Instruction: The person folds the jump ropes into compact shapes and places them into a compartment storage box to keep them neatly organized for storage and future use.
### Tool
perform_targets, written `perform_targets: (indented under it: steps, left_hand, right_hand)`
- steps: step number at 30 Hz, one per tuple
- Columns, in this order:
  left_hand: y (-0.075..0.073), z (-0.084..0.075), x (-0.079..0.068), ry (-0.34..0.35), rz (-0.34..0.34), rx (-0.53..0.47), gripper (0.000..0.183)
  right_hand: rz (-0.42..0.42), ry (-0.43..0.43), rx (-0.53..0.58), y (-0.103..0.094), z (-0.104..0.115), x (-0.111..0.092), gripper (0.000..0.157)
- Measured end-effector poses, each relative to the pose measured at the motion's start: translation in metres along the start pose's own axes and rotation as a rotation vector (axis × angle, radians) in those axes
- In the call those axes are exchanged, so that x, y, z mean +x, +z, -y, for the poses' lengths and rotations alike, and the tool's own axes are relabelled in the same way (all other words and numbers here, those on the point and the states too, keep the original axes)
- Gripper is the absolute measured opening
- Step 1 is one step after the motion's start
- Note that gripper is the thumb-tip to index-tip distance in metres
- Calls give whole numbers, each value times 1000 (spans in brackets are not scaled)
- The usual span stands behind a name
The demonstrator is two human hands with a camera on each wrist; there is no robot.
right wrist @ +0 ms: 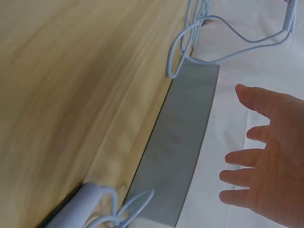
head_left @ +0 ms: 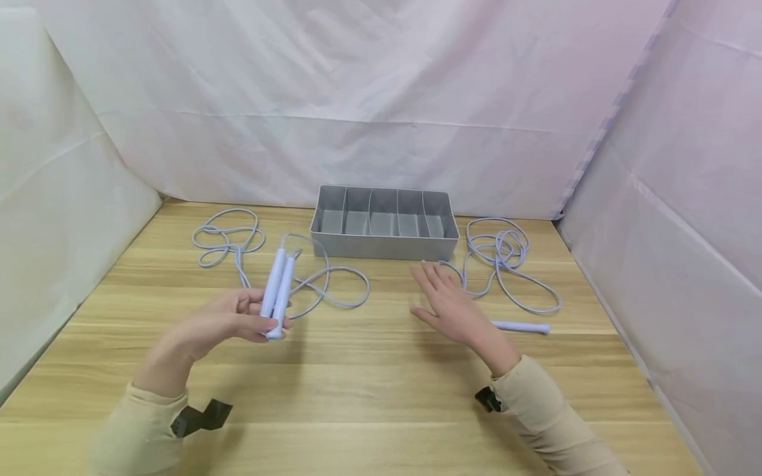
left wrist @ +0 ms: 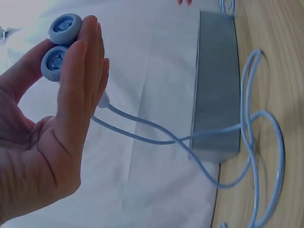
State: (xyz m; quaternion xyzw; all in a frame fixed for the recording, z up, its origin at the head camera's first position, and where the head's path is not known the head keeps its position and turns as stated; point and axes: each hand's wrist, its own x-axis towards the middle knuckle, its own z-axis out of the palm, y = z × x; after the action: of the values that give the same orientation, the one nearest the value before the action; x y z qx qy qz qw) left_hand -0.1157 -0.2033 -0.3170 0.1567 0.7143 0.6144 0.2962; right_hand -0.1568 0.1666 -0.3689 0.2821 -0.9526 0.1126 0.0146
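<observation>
My left hand (head_left: 217, 322) holds the two pale lilac handles (head_left: 276, 291) of a jump rope side by side, raised above the table. In the left wrist view the round ends of the handles (left wrist: 64, 29) poke out between thumb and fingers. Its thin cord (head_left: 348, 303) trails from the handles onto the wood in loops. My right hand (head_left: 451, 307) is spread with straight fingers and grips nothing, in front of the grey box. Close to it lies a second jump rope, its cord (head_left: 506, 264) in loose loops and one handle (head_left: 524, 326) showing beside my wrist.
A grey box (head_left: 383, 248) with several compartments stands at the back of the wooden table (head_left: 357, 410). Cord loops (head_left: 229, 248) lie at the back left. White cloth (head_left: 381, 79) hangs behind and along both sides.
</observation>
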Motion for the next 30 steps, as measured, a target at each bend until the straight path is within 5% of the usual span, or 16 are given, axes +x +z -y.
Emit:
perform_targets:
  steps: [10,22,25,30]
  left_hand:
    - [43,-18,10,60,156,-5,43]
    - [77,-18,14,148,375,-122,34]
    - [79,-15,12,162,404,-157,33]
    - [74,-5,11,177,409,-190,36]
  right_hand:
    - [-45,-65,51,-11,27,17,80]
    - [-172,-145,437,-10,57,49,104]
    - [-166,-158,554,-8,60,52,88]
    - [-152,-209,706,-7,58,54,34]
